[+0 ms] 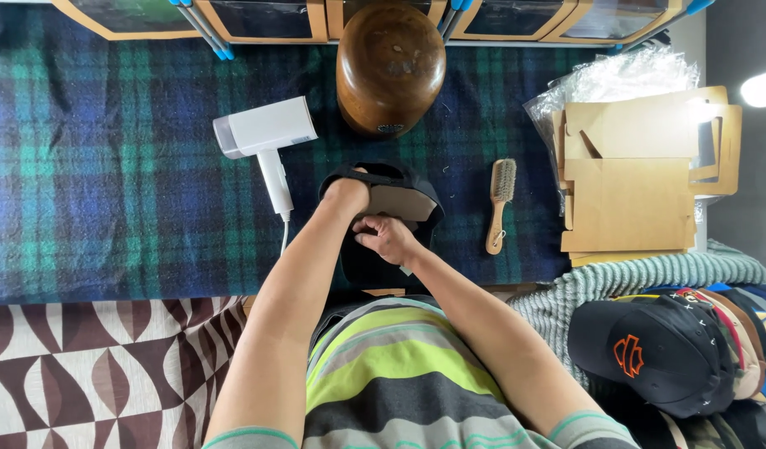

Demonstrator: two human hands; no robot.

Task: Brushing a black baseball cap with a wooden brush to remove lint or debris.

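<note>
Both hands — left hand [346, 196], right hand [386, 237] — grip a black fabric cap [375, 262] with its tan cardboard insert [400, 202], fingers closed on it.

open plaid cloth [108, 191] left, steamer [262, 137], brush [499, 204] flanking cap [383, 249]

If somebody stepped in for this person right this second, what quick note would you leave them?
Left hand: pushed inside the black cap, holding it open on the plaid cloth.
Right hand: pinching the cap's near edge beside the cardboard insert that sits in the cap.
Nearby: white handheld steamer to the left, wooden hat block behind, wooden brush to the right, flat cardboard pieces farther right, a pile of caps at lower right.
Done: insert is in the cap.
Left: cannot tell whether it is fully seated; hands are not yet off the cap.
</note>
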